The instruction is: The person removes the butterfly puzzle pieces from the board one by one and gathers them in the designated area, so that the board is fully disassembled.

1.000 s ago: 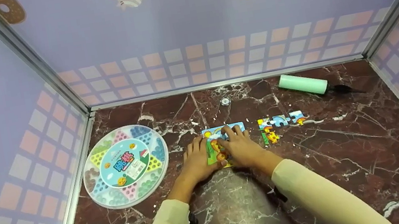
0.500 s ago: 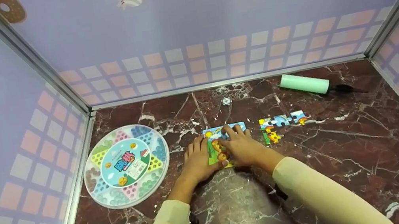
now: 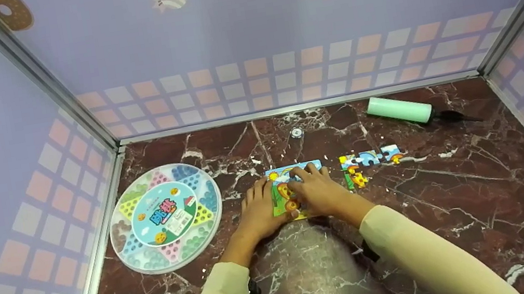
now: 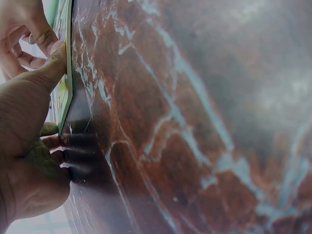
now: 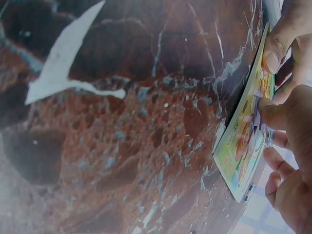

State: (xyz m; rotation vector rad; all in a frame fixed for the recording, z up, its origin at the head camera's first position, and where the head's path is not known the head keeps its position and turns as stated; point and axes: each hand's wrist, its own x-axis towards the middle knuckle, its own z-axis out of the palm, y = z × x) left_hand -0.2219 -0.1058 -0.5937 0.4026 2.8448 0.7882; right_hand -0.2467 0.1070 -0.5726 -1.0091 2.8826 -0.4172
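A jigsaw puzzle board [image 3: 279, 203] with a sun, a rainbow and cartoon figures lies on the marbled table. My left hand [image 3: 257, 212] holds it at the left and near edges, the thumb [image 4: 57, 58] on top of the rim. Over the board's right half, my right hand [image 3: 321, 193] has its thumb and fingers bent together at the surface. They seem to pinch a small puzzle piece, mostly hidden by the fingers in the head view. To the right lie several loose puzzle pieces [image 3: 370, 157], one with a yellow giraffe-like pattern [image 3: 359, 180].
A round Chinese checkers set [image 3: 166, 217] with coloured marbles sits at the left. A mint-green hand pump [image 3: 399, 110] with a black end lies at the back right. Behind the board is a small round whitish object [image 3: 296, 133]. Patterned walls [image 3: 242, 24] enclose the table on three sides.
My right hand's fingers have shifted slightly and bent closer together over the board. The left hand, the board and the loose pieces stay in place.
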